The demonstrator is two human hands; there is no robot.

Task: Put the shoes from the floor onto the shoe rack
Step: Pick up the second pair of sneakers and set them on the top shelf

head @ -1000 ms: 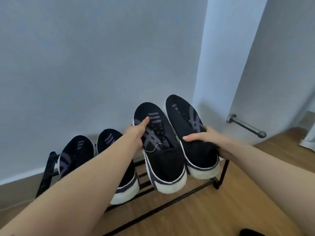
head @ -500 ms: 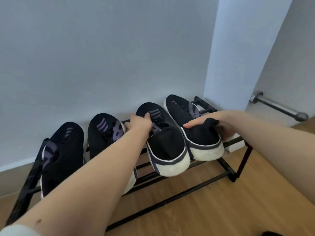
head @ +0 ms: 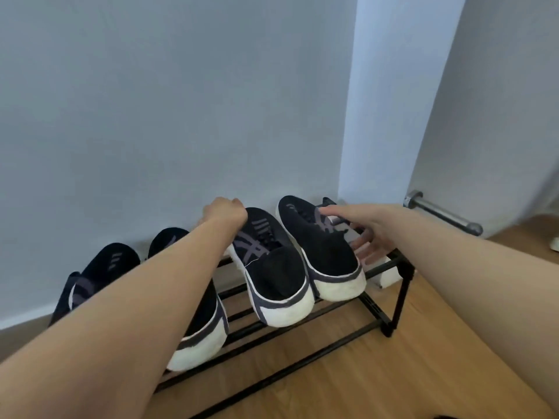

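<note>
Four black knit shoes with white soles lie toe-to-wall on a low black metal shoe rack (head: 400, 285). From the left they are the first shoe (head: 99, 273), the second shoe (head: 202, 343), the third shoe (head: 272, 276) and the fourth shoe (head: 326, 252). My left hand (head: 225, 212) is curled on the left side of the third shoe's toe; its fingertips are hidden. My right hand (head: 367, 237) is beside the fourth shoe with its fingers spread and its thumb lying over the laces. My left forearm covers much of the second shoe.
The rack stands on a wooden floor (head: 363, 373) against a pale wall, next to a wall corner (head: 375, 116). A metal bar (head: 444, 216) sticks out of the right wall. A white object (head: 555, 243) shows at the far right edge.
The two right-hand shoes have come down from the air onto the rack. My right hand has opened off the fourth shoe's heel. My left hand has slid forward to the third shoe's toe.
</note>
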